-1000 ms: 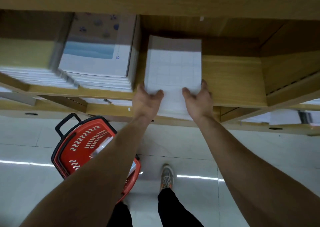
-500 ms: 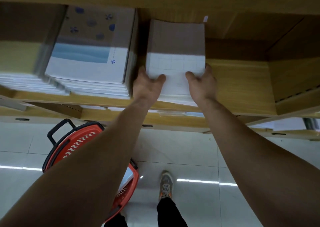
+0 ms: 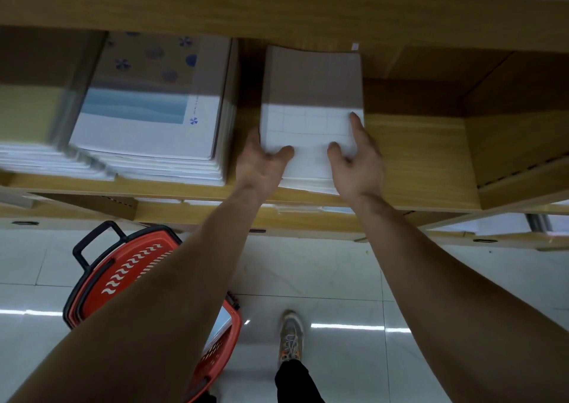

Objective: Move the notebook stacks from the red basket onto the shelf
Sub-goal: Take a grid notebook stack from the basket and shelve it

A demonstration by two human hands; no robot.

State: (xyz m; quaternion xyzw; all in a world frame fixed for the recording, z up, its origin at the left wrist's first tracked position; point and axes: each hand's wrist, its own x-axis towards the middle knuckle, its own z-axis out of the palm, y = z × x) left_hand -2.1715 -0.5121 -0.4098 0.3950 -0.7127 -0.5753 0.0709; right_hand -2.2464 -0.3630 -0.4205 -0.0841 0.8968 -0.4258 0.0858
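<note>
Head view takes in a wooden shelf (image 3: 415,156) of pale, straight-grained board running the full width from 9 to 3 o'clock, with an upright divider at 3 o'clock and another board overhanging at 12. Below it, glossy white floor tiles (image 3: 308,273) with thin grout lines reflect strips of light. At 10 o'clock on the shelf lies a tall pile of flat notebooks (image 3: 147,119), its top cover banded brown, blue and white with small pinwheel marks. At 7 o'clock on the floor stands the red basket (image 3: 129,267), slotted plastic with a black rim and a black loop handle (image 3: 89,242); a pale notebook (image 3: 220,325) shows at its 4 o'clock edge, past the left forearm.

The notebook stack (image 3: 311,88) rests on the shelf near centre, just right of the taller pile: rectangular, white with a faint grid, its far half in shadow. Its near edge sits between the two hands. The left hand (image 3: 261,165) grips the near left corner, thumb laid on the cover. The right hand (image 3: 357,162) holds the near right edge, thumb on top, forefinger stretched along the side toward 12 o'clock. A grey laced shoe (image 3: 291,338) stands at 6 o'clock.
</note>
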